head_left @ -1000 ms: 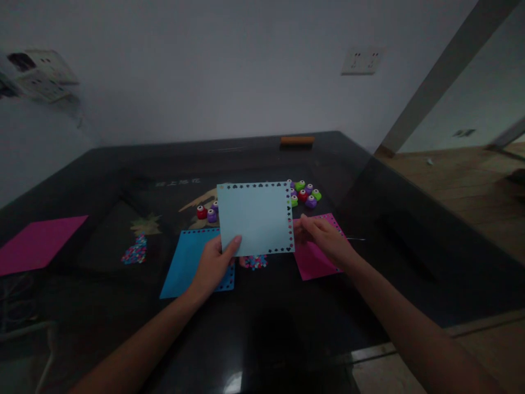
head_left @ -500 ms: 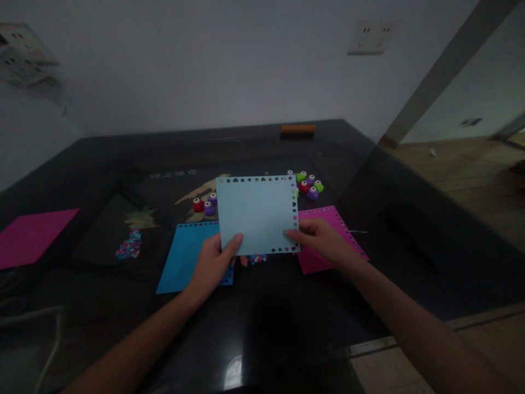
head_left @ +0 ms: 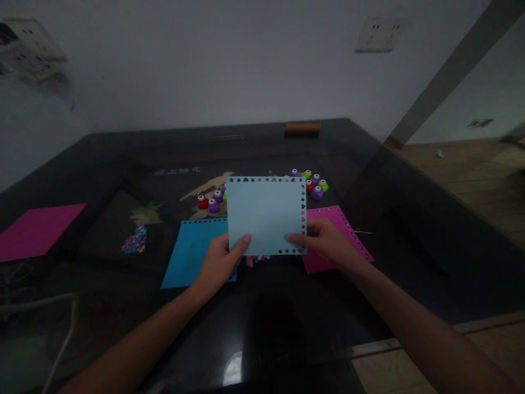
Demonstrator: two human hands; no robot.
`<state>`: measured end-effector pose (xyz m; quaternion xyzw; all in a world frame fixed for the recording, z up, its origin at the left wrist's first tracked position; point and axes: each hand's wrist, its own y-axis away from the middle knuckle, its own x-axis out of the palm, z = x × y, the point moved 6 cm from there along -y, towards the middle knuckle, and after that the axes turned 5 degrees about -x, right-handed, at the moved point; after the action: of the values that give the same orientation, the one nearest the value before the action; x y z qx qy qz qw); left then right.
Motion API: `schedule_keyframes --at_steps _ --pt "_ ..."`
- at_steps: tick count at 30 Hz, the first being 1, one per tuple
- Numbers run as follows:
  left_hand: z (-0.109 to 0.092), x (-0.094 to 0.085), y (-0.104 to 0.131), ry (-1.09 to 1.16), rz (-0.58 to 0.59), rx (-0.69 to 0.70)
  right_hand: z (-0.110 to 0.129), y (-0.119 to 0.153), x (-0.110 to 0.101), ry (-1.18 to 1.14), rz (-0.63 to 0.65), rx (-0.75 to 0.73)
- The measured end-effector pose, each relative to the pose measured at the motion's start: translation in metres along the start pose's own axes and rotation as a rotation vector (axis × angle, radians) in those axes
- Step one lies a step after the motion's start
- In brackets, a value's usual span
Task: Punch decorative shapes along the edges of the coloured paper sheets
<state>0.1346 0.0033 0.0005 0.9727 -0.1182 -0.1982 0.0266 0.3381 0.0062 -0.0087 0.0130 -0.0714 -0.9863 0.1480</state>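
Note:
A pale blue sheet of paper (head_left: 266,216) is held up above the table, with small star and heart holes along its top edge, right edge and part of the bottom. My left hand (head_left: 221,260) grips its lower left corner, thumb in front and fingers behind. At the lower right, my right hand (head_left: 324,241) pinches it the same way. Behind the left hand lies a blue sheet (head_left: 192,254) with punched edges. A pink punched sheet (head_left: 342,230) lies under the right hand. Small craft punches, a group on the right (head_left: 317,191) and a group on the left (head_left: 213,206), are partly hidden by the paper.
Confetti (head_left: 136,239) is piled on the dark glossy table (head_left: 262,339) at the left, near another pink sheet (head_left: 43,232). An orange-brown bar (head_left: 302,127) lies by the wall. A white tube frame (head_left: 69,312) stands at the lower left. Sockets (head_left: 379,34) are on the wall.
The whole scene sits slightly further right in view, as the camera has turned a little. Both hands still hold the pale blue paper, which looks slightly more level.

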Motion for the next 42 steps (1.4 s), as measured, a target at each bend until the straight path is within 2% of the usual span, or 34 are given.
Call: schedule_keyframes --at_steps 10,18,32,39,42 --pt "0.004 0.005 -0.002 0.011 0.067 0.000 -0.003 0.000 -0.002 0.000 -0.023 0.058" --pt "0.001 0.001 -0.005 -0.034 0.050 0.026 -0.007 -0.004 -0.008 0.049 -0.038 0.029" --pt "-0.004 -0.003 -0.005 -0.144 0.087 0.053 -0.008 -0.007 -0.008 0.083 -0.014 -0.014" --pt "-0.007 -0.029 -0.019 -0.031 -0.026 0.102 -0.012 -0.011 -0.014 0.045 -0.078 -0.030" --pt "-0.006 -0.050 -0.027 -0.086 -0.156 0.164 -0.012 -0.013 -0.017 0.037 -0.106 -0.058"
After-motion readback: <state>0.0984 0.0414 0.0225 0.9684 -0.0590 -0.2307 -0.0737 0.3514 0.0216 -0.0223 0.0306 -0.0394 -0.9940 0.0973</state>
